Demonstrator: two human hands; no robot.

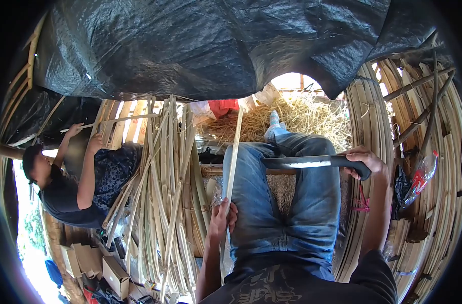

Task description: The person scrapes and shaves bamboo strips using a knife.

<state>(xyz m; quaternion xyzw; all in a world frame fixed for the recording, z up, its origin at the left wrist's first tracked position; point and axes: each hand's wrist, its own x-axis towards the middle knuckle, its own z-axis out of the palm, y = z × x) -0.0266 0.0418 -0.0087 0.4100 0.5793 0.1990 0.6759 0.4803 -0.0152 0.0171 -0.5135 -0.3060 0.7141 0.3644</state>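
Observation:
My left hand is closed around a long, pale bamboo strip, which stands nearly upright in view beside my left thigh. In my right hand is the black handle of a machete, fingers wrapped around it. Its blade lies level across my view over my thighs and points left, with a bright glint along the middle. Between the blade tip and the strip there is a visible gap. My jeans are below both hands.
Left of me lies a thick bundle of bamboo strips. Beyond it a person holds another strip. Cardboard boxes sit lower left. Straw covers the ground ahead, under a black tarp. A plastic bottle is at right.

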